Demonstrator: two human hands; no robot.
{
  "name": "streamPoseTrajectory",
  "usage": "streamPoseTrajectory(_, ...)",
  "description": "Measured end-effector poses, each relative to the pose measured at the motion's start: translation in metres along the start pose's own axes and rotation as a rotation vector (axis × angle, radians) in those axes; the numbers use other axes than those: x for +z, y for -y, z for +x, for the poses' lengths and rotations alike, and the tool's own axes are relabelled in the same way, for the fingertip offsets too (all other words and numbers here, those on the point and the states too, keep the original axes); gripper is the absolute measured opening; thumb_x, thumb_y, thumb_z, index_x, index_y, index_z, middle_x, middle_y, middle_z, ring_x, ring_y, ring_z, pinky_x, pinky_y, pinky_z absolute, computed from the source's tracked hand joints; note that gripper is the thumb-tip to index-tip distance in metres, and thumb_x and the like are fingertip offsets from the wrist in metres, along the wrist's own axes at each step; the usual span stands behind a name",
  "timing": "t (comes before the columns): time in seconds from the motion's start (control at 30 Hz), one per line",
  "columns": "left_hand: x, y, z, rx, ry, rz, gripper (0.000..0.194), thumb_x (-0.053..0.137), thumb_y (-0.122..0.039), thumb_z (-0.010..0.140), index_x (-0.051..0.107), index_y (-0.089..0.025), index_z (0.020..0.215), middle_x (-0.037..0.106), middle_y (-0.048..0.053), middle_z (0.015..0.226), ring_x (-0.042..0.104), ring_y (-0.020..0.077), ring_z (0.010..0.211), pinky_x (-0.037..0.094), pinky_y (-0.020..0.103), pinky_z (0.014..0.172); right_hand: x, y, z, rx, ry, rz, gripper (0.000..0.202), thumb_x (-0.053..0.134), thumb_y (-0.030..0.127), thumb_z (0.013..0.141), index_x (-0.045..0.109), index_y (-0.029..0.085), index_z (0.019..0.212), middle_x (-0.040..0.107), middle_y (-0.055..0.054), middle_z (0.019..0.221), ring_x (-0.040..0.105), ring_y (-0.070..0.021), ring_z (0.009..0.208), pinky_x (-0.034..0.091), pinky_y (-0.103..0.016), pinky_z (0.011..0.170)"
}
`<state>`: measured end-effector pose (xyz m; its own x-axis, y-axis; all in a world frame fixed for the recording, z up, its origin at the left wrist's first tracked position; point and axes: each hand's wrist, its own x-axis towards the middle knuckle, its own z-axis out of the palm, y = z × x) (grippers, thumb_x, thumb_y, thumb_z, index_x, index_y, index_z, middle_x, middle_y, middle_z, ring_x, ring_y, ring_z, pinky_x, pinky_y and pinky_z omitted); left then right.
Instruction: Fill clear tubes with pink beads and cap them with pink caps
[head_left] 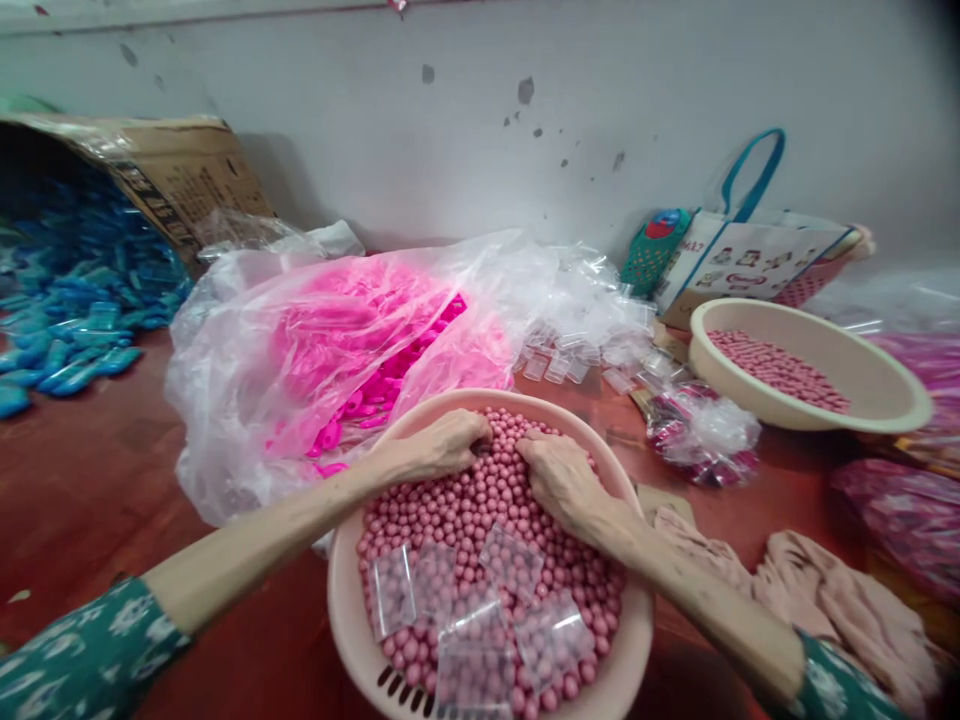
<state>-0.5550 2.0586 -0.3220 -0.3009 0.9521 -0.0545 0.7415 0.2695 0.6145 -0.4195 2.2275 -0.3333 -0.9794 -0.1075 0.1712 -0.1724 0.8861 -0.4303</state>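
A pale pink plastic basket stands in front of me, filled with round pink beads. My left hand is at the far side of the basket, its fingers curled down at the beads. Facing it, my right hand also has its fingers bent together against the beads. Whatever the fingertips of either hand hold is hidden. Several clear plastic sleeves lie on the beads on the near side, one clear sleeve by the front rim.
Behind the basket lies a clear bag of bright pink plastic pieces, beside loose clear pieces. A cream basin with pink beads, a tote bag and a pink cloth are rightward. Blue pieces spill from a cardboard box.
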Motion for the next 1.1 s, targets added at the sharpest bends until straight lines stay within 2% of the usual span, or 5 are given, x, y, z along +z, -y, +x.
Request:
streamPoseTrajectory(0.17,-0.004,-0.014,-0.002,-0.106,-0.06,-0.244,0.011,0.055,-0.013,0.074,0.064,-0.011,0.079,0.061,-0.002,0.069,0.055,0.0117,0.064,0.043,0.022,0.058,-0.012,-0.001,0.001,0.074,-0.035,0.157,0.016,0.052,0.026,0.089,0.06,0.015,0.096,0.062,-0.004,0.093,0.059,-0.0148,0.081,0.049,-0.034,0.074)
streamPoseTrajectory(0.3,-0.012,-0.028,-0.008,-0.192,-0.087,-0.397,0.016,0.058,-0.019,0.071,0.067,-0.011,0.083,0.065,-0.001,0.069,0.057,0.0124,0.061,0.043,0.022,0.056,-0.027,0.006,0.002,0.107,-0.069,0.312,0.011,0.055,0.018,0.083,0.064,0.016,0.077,0.064,-0.001,0.073,0.057,-0.0149,0.07,0.045,-0.029,0.067)
streamPoseTrajectory(0.77,-0.013,-0.031,-0.028,-0.272,-0.258,-0.517,0.018,0.065,-0.024,0.07,0.066,-0.014,0.085,0.066,0.001,0.08,0.059,0.015,0.074,0.045,0.026,0.07,-0.018,-0.004,-0.005,0.219,-0.092,0.801,0.029,0.061,0.029,0.078,0.059,0.018,0.106,0.066,-0.003,0.096,0.062,-0.0176,0.081,0.051,-0.032,0.074)
streamPoseTrajectory(0.93,-0.016,-0.041,-0.032,-0.263,-0.236,-0.568,0.014,0.066,-0.02,0.069,0.066,-0.014,0.082,0.067,0.001,0.08,0.059,0.0154,0.077,0.045,0.026,0.074,-0.025,0.004,-0.002,0.207,-0.035,0.853,0.036,0.065,0.025,0.074,0.059,0.022,0.11,0.063,-0.003,0.101,0.06,-0.0165,0.08,0.05,-0.03,0.072)
streamPoseTrajectory(1.1,-0.002,-0.047,-0.032,-0.246,-0.219,-0.696,0.015,0.066,-0.019,0.07,0.063,-0.014,0.084,0.066,0.001,0.083,0.06,0.0156,0.08,0.045,0.027,0.077,-0.022,0.025,-0.002,0.204,0.024,0.968,0.031,0.056,0.029,0.083,0.054,0.024,0.114,0.064,-0.001,0.089,0.061,-0.0127,0.064,0.051,-0.027,0.06)
